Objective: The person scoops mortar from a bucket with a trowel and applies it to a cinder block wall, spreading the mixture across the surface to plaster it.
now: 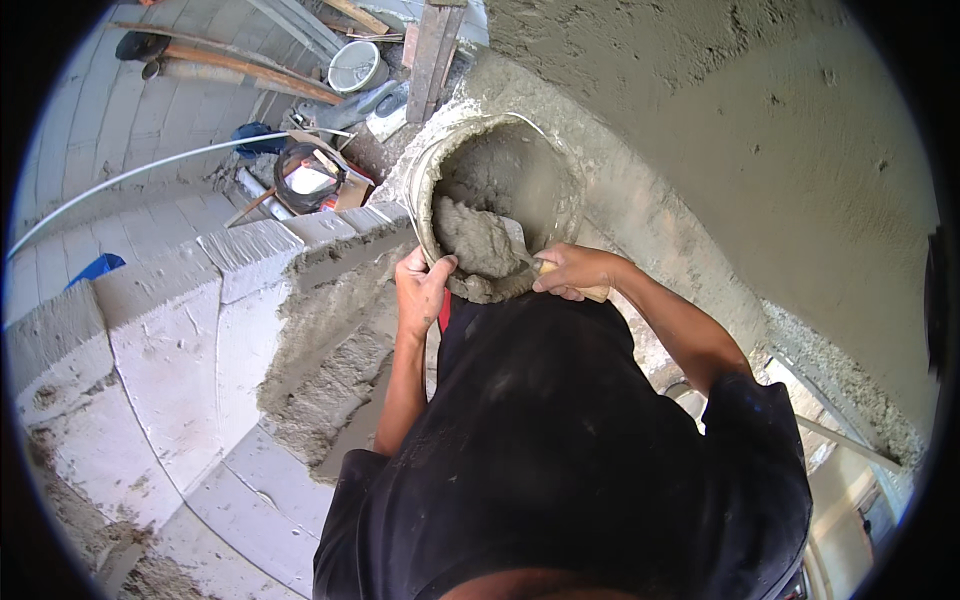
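Observation:
A mortar-smeared bucket (424, 182) stands in front of my body, tilted toward me, with wet grey mortar (478, 236) inside. At its near left rim my left hand (421, 288) is closed, the thumb over the edge. My right hand (578, 271) wraps round the wooden handle of a trowel (517, 235) at the near right rim. The trowel's blade reaches into the bucket, partly covered by a heap of mortar. Most of the handle lies hidden under my fingers.
A low wall of pale blocks (165, 340) runs along the left, partly smeared with mortar. Wet plaster covers the big wall (760, 150) at right. Beyond the bucket are wooden boards (434, 60), a white pail (357, 68), a coil of black cable (305, 175) and a long-handled tool (240, 66).

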Available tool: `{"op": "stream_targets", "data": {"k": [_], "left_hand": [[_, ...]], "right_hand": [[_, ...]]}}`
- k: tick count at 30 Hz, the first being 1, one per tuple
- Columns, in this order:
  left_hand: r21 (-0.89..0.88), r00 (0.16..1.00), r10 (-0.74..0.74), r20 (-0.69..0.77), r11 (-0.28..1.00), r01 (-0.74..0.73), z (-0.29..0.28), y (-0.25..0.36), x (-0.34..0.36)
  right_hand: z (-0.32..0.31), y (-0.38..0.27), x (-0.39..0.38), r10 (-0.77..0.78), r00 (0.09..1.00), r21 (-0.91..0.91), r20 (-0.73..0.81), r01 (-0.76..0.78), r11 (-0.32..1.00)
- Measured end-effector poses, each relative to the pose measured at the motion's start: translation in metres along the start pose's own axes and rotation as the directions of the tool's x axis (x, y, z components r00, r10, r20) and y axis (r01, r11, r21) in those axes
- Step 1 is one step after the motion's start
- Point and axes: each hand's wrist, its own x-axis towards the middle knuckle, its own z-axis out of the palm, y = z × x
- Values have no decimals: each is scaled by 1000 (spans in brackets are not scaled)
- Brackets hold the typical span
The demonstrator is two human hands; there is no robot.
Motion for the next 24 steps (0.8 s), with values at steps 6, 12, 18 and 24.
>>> {"op": "stream_targets", "data": {"k": [6, 12, 18, 24], "left_hand": [[68, 1000, 5, -8, 998, -5, 4, -20, 10], [-28, 999, 30, -33, 999, -31, 14, -15, 16], [-25, 994, 18, -107, 999, -21, 14, -42, 41], [142, 978, 128, -162, 984, -105, 17, -30, 58]], "right_hand": [[3, 17, 7, 116, 978, -68, -172, -130, 989], [-3, 19, -20, 60, 985, -35, -160, -67, 997], [-3, 17, -25, 139, 979, 341, -148, -82, 937], [37, -37, -88, -66, 952, 619, -300, 247, 746]]}}
